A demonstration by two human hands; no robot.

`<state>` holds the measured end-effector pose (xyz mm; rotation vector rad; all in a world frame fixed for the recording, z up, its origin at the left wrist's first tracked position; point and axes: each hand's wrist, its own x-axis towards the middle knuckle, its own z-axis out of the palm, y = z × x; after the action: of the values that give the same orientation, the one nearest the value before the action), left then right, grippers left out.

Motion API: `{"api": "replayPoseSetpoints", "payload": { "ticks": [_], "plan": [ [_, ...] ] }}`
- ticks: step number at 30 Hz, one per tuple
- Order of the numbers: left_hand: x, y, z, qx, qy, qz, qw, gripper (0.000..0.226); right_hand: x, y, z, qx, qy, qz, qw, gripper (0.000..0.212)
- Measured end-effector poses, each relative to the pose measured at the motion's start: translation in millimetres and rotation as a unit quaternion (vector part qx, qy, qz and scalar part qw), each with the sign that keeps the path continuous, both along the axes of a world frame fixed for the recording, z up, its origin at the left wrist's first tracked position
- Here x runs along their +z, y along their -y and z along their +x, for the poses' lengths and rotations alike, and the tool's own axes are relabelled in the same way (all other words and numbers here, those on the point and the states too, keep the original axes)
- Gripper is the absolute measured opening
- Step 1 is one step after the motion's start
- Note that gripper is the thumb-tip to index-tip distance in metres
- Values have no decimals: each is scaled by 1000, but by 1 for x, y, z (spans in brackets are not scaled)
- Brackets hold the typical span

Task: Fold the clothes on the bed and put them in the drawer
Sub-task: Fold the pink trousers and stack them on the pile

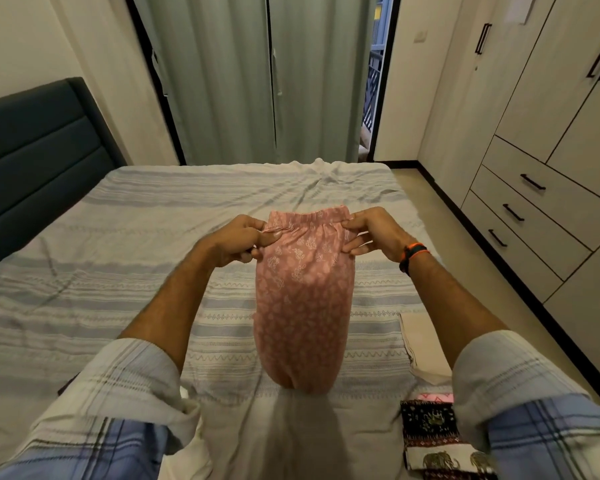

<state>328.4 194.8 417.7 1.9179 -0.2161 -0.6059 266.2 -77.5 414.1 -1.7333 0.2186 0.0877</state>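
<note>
Above the striped bed [125, 244]: pink printed trousers [303, 306] hanging from the waistband.
Left hand [238, 241] and right hand [373, 232] each pinch one waistband corner; drawers [520, 216] at right.

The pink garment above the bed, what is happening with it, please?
A person holds up the pink printed garment by its elastic waistband, the left hand and the right hand each pinching one end. It hangs over the striped bed. A beige cloth and an elephant-print garment lie by the right arm. The wardrobe drawers are closed.
</note>
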Motion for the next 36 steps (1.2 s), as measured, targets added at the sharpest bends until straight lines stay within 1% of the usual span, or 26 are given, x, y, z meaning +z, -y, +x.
{"api": "replayPoseSetpoints", "payload": {
  "ticks": [1,4,7,11,14,15,17,19,21,24,26,30,32,34,36],
  "plan": [
    [-1,1,3,0,-3,5,1000,18,-2,1,2,0,-3,-3,1000,33],
    [-9,7,11,11,-3,29,1000,15,-11,2,11,-3,-18,-19,1000,15],
    [-20,20,24,42,0,38,998,9,-24,-1,29,-20,-44,-50,998,17],
    [-31,38,49,113,64,68,989,10,-36,-1,65,-44,-31,-99,994,24],
    [-25,43,69,132,131,82,979,15,-39,7,92,-65,13,-124,990,21],
    [-15,47,86,141,164,86,973,18,-34,13,113,-74,32,-130,988,20],
    [-5,50,88,146,220,96,960,22,-26,13,117,-92,71,-139,983,23],
    [3,54,91,150,267,92,947,23,-11,9,116,-114,120,-129,978,22],
    [9,59,92,159,309,80,934,20,-1,10,115,-124,159,-115,973,20],
    [9,62,85,164,344,61,923,7,2,14,108,-121,188,-104,969,29],
    [0,62,72,163,348,47,922,2,-8,15,96,-114,188,-95,971,30],
    [-41,56,36,130,323,42,937,3,-52,15,52,-100,152,-76,980,18],
    [-74,49,15,108,299,75,945,3,-82,12,25,-90,113,-71,987,20],
    [-108,43,-7,92,258,119,954,2,-119,10,0,-72,64,-94,991,22],
    [-139,37,-33,69,215,159,961,7,-159,10,-25,-54,12,-113,992,21]
  ]
}}
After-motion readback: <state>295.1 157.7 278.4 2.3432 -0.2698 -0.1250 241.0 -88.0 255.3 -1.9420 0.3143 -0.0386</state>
